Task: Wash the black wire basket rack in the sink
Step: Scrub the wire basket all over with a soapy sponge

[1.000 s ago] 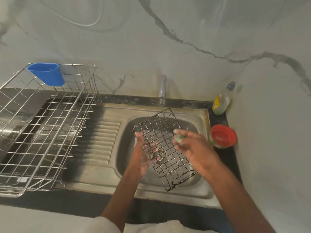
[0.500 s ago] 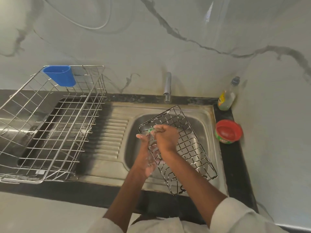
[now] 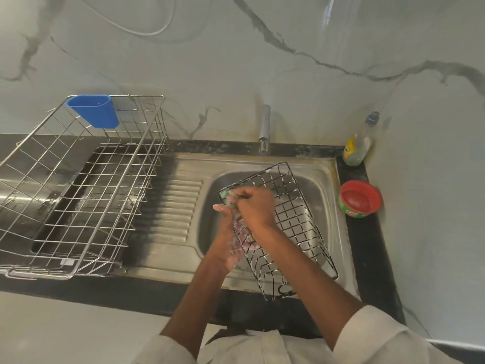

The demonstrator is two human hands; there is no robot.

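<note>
Rack [image 3: 294, 227], black wire, tilted over our sink [image 3: 322, 179]. Our left hand [image 3: 227, 240] grips its left edge; right hand [image 3: 256, 206], fingers curled, presses a green scrubber [image 3: 225, 194] on its upper corner.

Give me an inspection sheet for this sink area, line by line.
Surface: steel sink set in a black counter, drainboard on its left.
Job's things: black rack tilted over the basin; green scrubber at its far left corner.
Clutter: dish rack with blue cup; bottle; red tub.
Hands: left hand supports the rack; right hand grips the scrubber.
Cables: white cable on wall.
Surroundings: marble walls, tap.
</note>
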